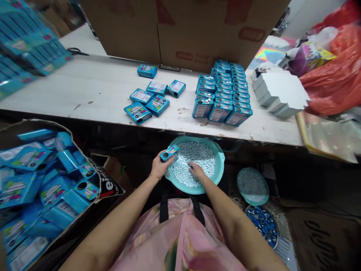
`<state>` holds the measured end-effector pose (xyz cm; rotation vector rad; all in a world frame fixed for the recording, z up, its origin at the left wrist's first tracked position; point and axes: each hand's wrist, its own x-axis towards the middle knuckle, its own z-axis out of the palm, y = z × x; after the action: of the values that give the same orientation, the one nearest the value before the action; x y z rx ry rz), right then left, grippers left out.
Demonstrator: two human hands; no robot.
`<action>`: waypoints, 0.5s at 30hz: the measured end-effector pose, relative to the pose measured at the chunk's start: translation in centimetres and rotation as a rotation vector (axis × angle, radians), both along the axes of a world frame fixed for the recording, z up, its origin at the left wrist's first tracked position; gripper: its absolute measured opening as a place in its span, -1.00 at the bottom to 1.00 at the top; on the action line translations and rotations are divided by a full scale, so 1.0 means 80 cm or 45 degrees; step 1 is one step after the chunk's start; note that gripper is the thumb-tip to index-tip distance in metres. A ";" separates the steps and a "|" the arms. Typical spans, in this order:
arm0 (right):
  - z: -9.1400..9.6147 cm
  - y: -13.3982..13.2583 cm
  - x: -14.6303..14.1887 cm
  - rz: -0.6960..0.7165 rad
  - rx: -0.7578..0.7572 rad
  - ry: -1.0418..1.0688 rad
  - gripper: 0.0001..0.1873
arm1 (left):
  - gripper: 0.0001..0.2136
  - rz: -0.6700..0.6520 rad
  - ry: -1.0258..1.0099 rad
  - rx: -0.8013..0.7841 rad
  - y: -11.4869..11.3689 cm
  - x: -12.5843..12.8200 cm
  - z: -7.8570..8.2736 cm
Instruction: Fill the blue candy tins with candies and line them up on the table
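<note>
My left hand (160,165) is closed round a small blue box (169,153), held over the rim of a teal basin (218,171) on my lap. The basin is full of small white pellets (197,156). My right hand (195,171) rests in the pellets, fingers curled down into them; what they pinch is hidden. On the white table (93,90) above, several blue boxes lie flat (150,99) and several more stand in tight rows (222,94).
A cardboard carton (108,180) at my left holds many blue boxes. A large brown carton (183,30) stands at the table's back. Flat white box blanks (279,92) and red bags (335,75) lie right. Two bowls, grey pellets (252,185) and blue pieces (263,224), sit on the floor.
</note>
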<state>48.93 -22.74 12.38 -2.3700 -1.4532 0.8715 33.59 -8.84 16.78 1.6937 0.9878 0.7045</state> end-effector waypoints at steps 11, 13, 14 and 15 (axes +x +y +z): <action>0.086 -0.060 0.072 -0.101 0.224 0.429 -0.63 | -0.55 -0.069 0.119 0.174 0.005 -0.003 -0.001; 0.121 -0.062 0.078 -0.055 0.281 0.438 -0.62 | -0.57 -0.162 0.190 0.245 0.000 0.005 -0.006; 0.138 -0.060 0.078 -0.017 0.288 0.404 -0.62 | -0.58 -0.212 0.214 0.278 -0.003 0.010 -0.007; 0.153 -0.057 0.077 0.028 0.277 0.348 -0.62 | -0.59 -0.258 0.230 0.311 -0.006 0.015 -0.008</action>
<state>55.06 -27.32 24.63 -1.9948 -1.3887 0.9466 34.78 -9.35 16.13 2.0680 0.8628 0.5628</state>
